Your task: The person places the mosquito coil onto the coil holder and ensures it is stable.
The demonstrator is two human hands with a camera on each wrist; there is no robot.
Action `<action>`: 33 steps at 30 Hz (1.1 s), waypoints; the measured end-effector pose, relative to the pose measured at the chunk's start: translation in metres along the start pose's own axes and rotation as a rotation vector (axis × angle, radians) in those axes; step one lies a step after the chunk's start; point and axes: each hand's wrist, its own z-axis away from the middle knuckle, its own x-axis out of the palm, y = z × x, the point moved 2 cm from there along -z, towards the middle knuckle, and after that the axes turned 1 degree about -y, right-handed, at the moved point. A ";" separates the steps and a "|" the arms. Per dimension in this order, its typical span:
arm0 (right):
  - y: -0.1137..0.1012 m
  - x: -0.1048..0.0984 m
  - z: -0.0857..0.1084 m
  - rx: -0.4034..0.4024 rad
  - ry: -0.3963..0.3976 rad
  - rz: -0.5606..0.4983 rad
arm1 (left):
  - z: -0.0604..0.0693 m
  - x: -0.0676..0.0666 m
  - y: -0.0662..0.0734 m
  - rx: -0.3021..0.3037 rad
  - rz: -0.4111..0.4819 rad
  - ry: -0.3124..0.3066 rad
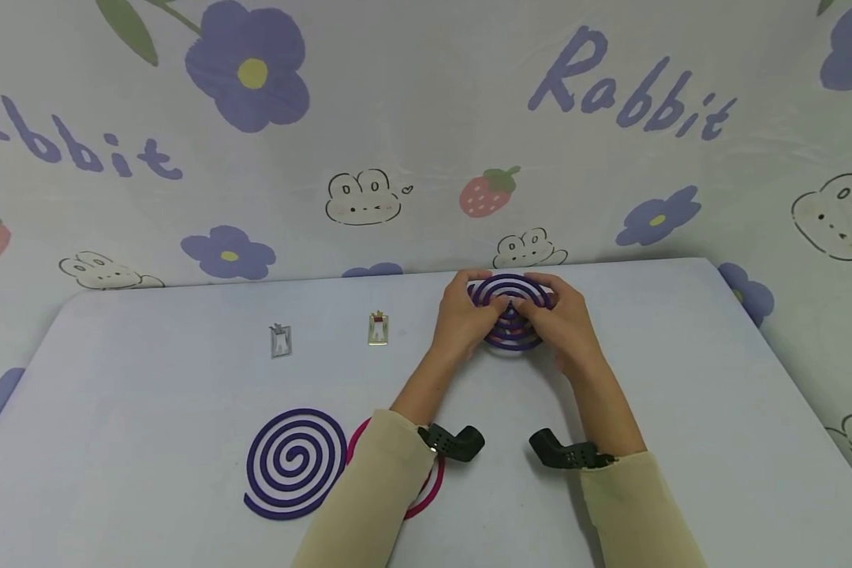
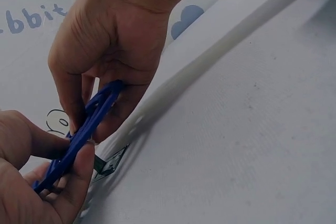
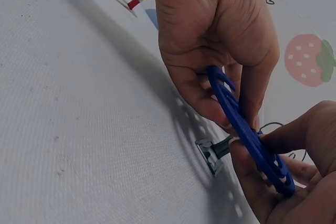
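Observation:
A dark blue-purple mosquito coil [image 1: 513,345] is held tilted between both hands near the table's far edge. My left hand [image 1: 464,317] grips its left side, and my right hand [image 1: 566,317] grips the right; both thumbs press near the centre. Seen edge-on in the right wrist view, the coil [image 3: 239,124] has its turns slightly spread apart. Just below it, a small metal coil stand [image 3: 214,157] with a green upright rests on the table. Whether the upright touches the coil is hidden by fingers. The left wrist view shows the same stand [image 2: 108,165] under the coil [image 2: 79,142].
Left of the hands lie a gold-coloured stand [image 1: 378,319] with a red part and a silver stand [image 1: 280,329]. Nearer the front is another purple coil [image 1: 296,517]. A pink-red coil [image 1: 436,485] beside it is partly covered by my left forearm. A printed curtain [image 1: 426,118] hangs behind.

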 end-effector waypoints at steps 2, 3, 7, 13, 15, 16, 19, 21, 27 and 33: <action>-0.002 0.001 0.002 -0.017 0.008 -0.001 | 0.000 0.000 0.000 -0.001 0.006 -0.001; -0.003 0.001 0.003 -0.022 0.011 -0.002 | 0.000 0.000 0.000 -0.004 0.013 -0.002; -0.003 0.001 0.004 -0.016 0.010 -0.011 | 0.001 0.002 -0.001 -0.004 0.023 0.002; 0.000 0.000 0.001 0.046 -0.019 -0.028 | 0.001 0.003 0.000 0.014 -0.029 0.020; 0.001 0.001 0.000 0.052 -0.025 -0.035 | 0.001 0.003 -0.001 0.011 -0.022 0.019; 0.001 0.001 0.000 0.044 -0.024 -0.033 | 0.000 0.003 -0.001 0.008 -0.016 0.017; 0.000 0.001 0.001 0.005 -0.007 -0.021 | -0.001 0.003 -0.003 -0.008 0.015 0.011; -0.001 0.001 0.001 -0.016 0.004 -0.009 | -0.001 0.002 -0.003 -0.016 0.030 0.009; 0.002 0.001 0.000 0.044 -0.046 -0.059 | 0.000 0.002 0.000 0.027 -0.032 0.030; 0.000 0.000 -0.001 0.053 -0.066 -0.071 | -0.003 0.001 0.000 0.012 0.020 0.017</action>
